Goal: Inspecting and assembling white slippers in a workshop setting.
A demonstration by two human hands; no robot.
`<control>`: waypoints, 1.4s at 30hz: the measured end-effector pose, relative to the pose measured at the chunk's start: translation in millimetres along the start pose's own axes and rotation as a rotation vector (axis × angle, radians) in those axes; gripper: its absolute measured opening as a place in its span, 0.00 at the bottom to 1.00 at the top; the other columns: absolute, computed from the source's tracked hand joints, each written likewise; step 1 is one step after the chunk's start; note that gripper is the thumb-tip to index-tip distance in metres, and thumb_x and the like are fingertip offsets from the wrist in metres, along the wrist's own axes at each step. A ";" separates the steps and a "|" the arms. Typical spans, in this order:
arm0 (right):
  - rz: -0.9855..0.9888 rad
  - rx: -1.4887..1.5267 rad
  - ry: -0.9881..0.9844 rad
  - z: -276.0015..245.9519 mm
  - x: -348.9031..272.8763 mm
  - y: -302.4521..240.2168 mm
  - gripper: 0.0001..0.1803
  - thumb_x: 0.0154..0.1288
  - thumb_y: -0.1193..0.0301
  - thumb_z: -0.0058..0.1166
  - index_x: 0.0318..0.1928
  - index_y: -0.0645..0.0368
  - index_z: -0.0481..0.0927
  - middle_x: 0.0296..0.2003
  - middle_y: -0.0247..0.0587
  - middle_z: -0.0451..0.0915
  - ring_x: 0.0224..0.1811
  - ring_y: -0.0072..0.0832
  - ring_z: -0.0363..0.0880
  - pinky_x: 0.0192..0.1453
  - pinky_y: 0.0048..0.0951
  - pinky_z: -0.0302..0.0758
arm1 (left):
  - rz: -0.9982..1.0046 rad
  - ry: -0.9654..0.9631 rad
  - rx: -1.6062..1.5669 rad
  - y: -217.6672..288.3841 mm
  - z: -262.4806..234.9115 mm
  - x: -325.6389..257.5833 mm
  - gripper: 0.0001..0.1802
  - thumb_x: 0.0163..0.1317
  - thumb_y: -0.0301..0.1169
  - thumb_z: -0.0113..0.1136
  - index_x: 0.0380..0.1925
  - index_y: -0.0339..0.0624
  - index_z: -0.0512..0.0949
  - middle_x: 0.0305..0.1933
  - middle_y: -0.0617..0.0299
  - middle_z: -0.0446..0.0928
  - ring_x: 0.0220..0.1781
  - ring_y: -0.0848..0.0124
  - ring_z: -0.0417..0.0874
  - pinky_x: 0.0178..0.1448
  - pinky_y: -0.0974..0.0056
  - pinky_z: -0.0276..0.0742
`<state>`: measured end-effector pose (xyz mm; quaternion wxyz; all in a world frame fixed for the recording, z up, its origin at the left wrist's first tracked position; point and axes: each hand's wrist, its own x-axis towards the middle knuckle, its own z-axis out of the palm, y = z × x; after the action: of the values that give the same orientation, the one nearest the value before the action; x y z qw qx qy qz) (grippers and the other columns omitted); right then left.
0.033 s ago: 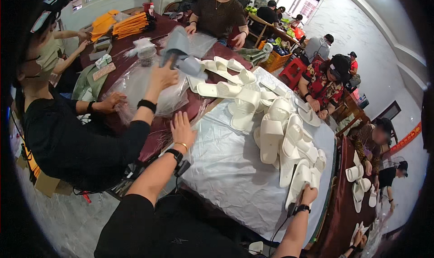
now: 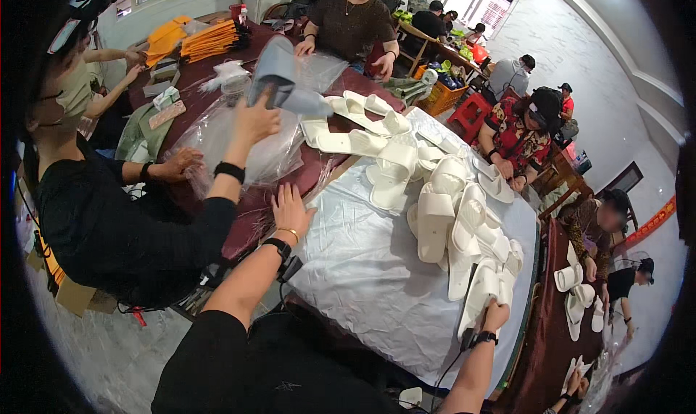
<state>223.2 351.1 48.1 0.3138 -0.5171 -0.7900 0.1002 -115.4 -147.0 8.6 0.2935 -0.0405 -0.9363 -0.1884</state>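
My left hand rests with its fingers stretched out at the border of the dark red tablecloth and the pale sheet. Nothing is in it. At the near right of the sheet, my right hand grips the edge of a white slipper; part of its fingers is hidden. Beyond that slipper lies a heap of white slippers, several overlapping. To my left, a co-worker's hand holds grey-blue slippers above clear plastic bags.
Orange packets are stacked at the far left of the table, with a phone nearer. People sit around the table. A red stool stands behind it. More white slippers lie on a second table at right.
The co-worker's hand with the grey-blue slippers has shifted slightly left and down. My left hand has slid a little toward me. My right hand stays on the white slipper.
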 end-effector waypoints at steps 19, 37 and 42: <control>0.053 0.176 0.044 -31.2 -23.9 61.7 0.14 0.52 0.69 0.62 0.30 0.71 0.80 0.24 0.47 0.81 0.25 0.35 0.77 0.33 0.36 0.72 | 0.476 -0.031 -0.645 65.3 -37.4 -11.3 0.04 0.55 0.28 0.56 0.32 0.43 0.75 0.33 0.57 0.76 0.37 0.55 0.77 0.40 0.54 0.71; -0.366 0.325 -0.124 -49.7 16.5 -224.3 0.10 0.46 0.72 0.56 0.22 0.70 0.76 0.19 0.46 0.78 0.21 0.29 0.73 0.27 0.34 0.69 | 0.775 -0.549 -0.651 95.5 -27.9 -80.2 0.16 0.57 0.38 0.60 0.44 0.44 0.76 0.53 0.57 0.73 0.60 0.58 0.70 0.64 0.53 0.61; -0.755 0.458 -0.142 -34.6 28.3 -378.0 0.22 0.51 0.58 0.61 0.36 0.68 0.81 0.34 0.57 0.81 0.39 0.46 0.81 0.46 0.38 0.75 | 0.795 -0.556 -0.656 90.9 -25.0 -78.4 0.16 0.57 0.36 0.60 0.44 0.43 0.77 0.53 0.57 0.73 0.56 0.57 0.71 0.62 0.54 0.64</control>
<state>-48.7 202.0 268.8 0.3800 -0.1015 -0.9004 0.1862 -20.5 -69.6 13.1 0.0571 -0.5254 -0.7838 -0.3261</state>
